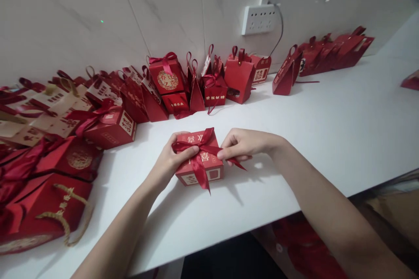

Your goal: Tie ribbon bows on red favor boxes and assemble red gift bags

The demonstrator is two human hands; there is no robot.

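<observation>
Head view, looking forward and down: a small red gift box [200,163] with gold characters sits on the white tabletop [327,139], near its front edge and roughly at centre. A dark red ribbon [200,166] crosses the lid; one loose end hangs over the front face of the box and another trails to the right.

Left hand [173,159] grips the left side of the box, fingers [188,150] closed together over the lid and pressing on the ribbon where it crosses. Right hand [244,144] is just beside the box on its right, fingers pinched shut on the ribbon's right-hand tail, which extends past them to a pointed end lying on the tabletop.

Behind the box, against the pale marble-pattern wall [98,17], stands a row of red favour boxes and bags [209,80], some upright, some leaning, several with ribbon handles or bows. A second group of red bags [327,54] lies tipped over further right along the wall, well apart from the hands. At the left edge is a crowded heap of red boxes [59,157], ribbons and flat kraft-coloured blanks. A white power strip [260,19] is fixed to the wall above the row, its cable curving down at its right.
</observation>
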